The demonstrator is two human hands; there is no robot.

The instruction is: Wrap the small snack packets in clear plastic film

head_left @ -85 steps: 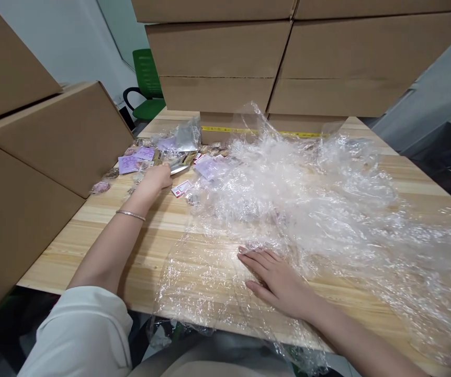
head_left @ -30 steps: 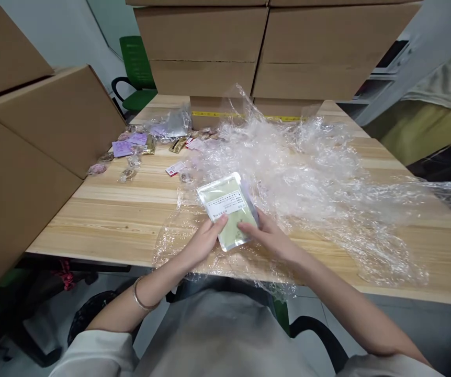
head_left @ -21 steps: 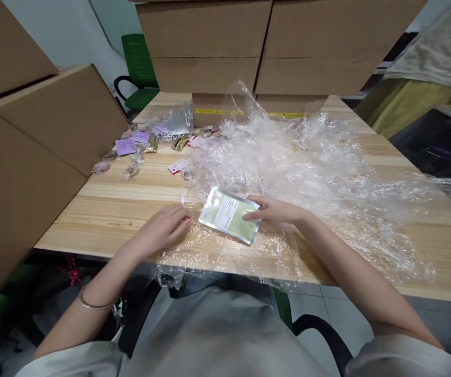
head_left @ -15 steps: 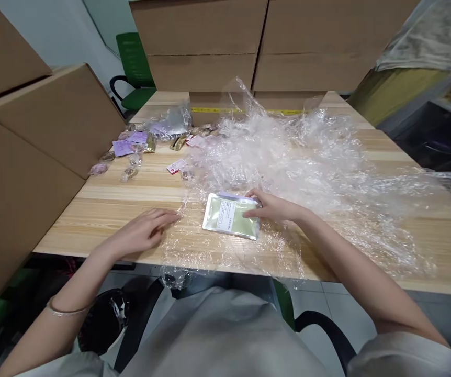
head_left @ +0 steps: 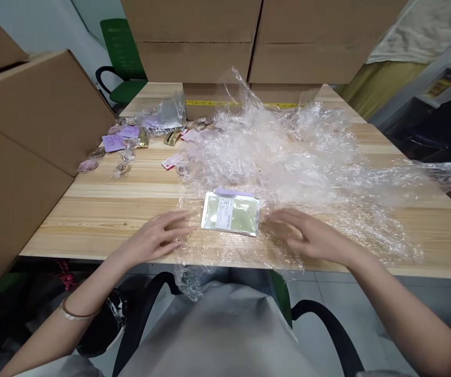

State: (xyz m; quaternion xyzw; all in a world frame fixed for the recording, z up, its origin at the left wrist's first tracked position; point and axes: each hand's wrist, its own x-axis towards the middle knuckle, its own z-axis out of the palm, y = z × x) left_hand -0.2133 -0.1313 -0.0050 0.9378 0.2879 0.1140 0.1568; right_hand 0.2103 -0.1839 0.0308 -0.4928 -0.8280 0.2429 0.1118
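A flat silver-edged foil pouch [head_left: 241, 214] with a pale green face and a white printed label lies near the table's front edge. From under its far side a strip of purple packet [head_left: 233, 192] shows. Both rest on a sheet of clear plastic wrap [head_left: 217, 250] that hangs over the edge. My left hand [head_left: 157, 236] is left of the pouch with fingers apart, at the sheet's left border; whether it touches the film I cannot tell. To the right of the pouch, my right hand [head_left: 312, 235] is held open, slightly blurred and holding nothing.
A large heap of crumpled clear plastic film [head_left: 288, 152] covers the table's middle and right. Small wrapped packets, purple cards [head_left: 113, 143] and a red-and-white card [head_left: 171, 162] lie at the far left. Cardboard boxes [head_left: 41, 110] stand left and behind. A green chair [head_left: 123, 57] is beyond.
My right hand has let go of the pouch and moved away to the right. My left hand has shifted slightly right with its fingers more spread. The pouch stays put on the film.
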